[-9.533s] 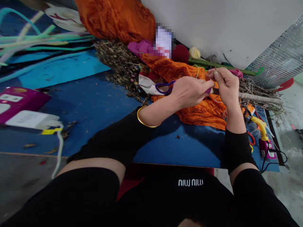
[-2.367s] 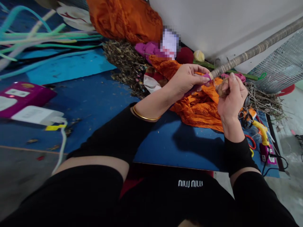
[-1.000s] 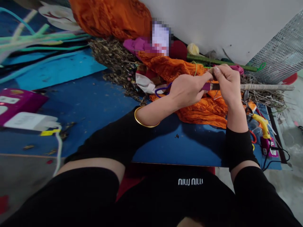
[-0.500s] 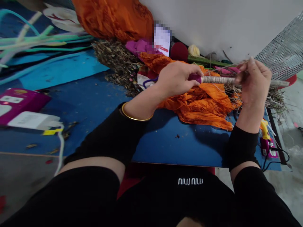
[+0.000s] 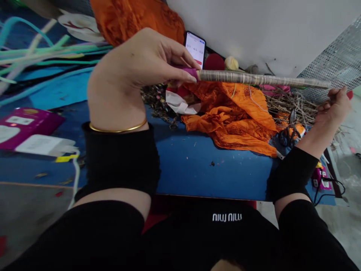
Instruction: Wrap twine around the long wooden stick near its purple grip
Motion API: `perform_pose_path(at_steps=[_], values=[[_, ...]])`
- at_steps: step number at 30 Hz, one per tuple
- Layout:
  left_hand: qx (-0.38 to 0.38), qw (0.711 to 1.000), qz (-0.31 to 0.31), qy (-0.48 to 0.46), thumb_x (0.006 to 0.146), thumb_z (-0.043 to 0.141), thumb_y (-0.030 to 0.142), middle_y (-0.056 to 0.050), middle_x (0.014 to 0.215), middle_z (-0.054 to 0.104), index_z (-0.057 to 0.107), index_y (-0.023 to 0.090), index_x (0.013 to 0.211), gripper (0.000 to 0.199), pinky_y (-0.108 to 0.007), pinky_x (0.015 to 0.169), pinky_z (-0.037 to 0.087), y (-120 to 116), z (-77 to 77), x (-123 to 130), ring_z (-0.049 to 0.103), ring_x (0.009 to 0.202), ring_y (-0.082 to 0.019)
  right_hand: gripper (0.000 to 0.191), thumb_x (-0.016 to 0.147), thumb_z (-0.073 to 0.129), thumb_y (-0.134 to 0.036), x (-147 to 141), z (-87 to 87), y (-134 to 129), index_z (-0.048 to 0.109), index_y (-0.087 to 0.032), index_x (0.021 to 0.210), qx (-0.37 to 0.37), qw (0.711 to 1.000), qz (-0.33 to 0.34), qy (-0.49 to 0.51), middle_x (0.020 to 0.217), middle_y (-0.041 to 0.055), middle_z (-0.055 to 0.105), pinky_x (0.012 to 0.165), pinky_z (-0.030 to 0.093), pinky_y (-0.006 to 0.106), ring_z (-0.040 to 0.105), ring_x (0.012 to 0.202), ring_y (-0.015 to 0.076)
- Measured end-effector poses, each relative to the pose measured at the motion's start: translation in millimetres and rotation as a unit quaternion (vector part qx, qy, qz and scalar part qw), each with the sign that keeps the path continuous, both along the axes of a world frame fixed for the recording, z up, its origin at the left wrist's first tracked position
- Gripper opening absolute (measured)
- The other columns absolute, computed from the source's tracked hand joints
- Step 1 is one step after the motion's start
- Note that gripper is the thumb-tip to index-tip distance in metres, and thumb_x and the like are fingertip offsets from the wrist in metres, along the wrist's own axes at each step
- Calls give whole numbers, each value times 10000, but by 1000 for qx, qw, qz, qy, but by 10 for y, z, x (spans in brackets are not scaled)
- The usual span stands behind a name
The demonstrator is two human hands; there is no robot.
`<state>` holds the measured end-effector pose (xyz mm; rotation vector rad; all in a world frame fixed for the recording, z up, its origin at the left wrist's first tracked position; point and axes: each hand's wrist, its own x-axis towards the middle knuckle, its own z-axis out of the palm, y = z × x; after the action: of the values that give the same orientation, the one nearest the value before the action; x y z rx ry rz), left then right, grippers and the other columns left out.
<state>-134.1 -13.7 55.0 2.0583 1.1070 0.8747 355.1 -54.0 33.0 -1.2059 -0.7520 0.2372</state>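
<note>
1 wrapped stick (image 5: 254, 78), long, ridged w/ thread, approx. horiz. above crumpled orange cloth (image 5: 239, 130). L hand (image 5: 143, 60): thumb + fingers pinched on its purple end. R hand (image 5: 334, 107): fingers curled at far tip; hold can't tell. 2 boxy magenta units (image 5: 32, 120) on blue table (image 5: 183, 169); 1 phone (image 5: 195, 47), lit.

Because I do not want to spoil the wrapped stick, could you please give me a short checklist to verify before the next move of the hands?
1. Left hand grips the stick at its purple end: ok.
2. Right hand has a firm hold on the far tip: cannot tell; the fingers are at the tip, but contact is unclear.
3. Wrapping covers the visible middle of the stick: ok.
4. Wrapping is tight: cannot tell from this view.
5. Blue table is free of scraps: not ok; a small dark scrap lies near the front.
</note>
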Motion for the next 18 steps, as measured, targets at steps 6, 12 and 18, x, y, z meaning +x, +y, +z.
perform_pose_path(at_steps=[6,12,18], values=[[-29,996,-75,50,796,826,535,-23,831,780,816,99,1033,496,-262,717,527,76,-24,-108,622,735,-90,501,1059,451,-309,41,-8,20,567,-297,571,115,980,-147,67,640,-20,555,414,220,350,307,402,71],[-71,993,-87,-32,728,864,471,18,744,776,822,162,984,403,-188,556,500,60,4,-97,658,612,-70,403,968,571,-198,127,-189,178,503,-313,588,-30,978,-192,73,722,41,640,660,498,386,618,708,193],[-166,955,-81,-234,755,820,34,10,679,759,773,127,883,165,-197,462,440,13,-112,281,586,489,-55,360,700,857,-13,-468,-76,184,692,-230,936,-71,918,-304,-247,1319,184,675,1174,366,473,580,1301,292]])
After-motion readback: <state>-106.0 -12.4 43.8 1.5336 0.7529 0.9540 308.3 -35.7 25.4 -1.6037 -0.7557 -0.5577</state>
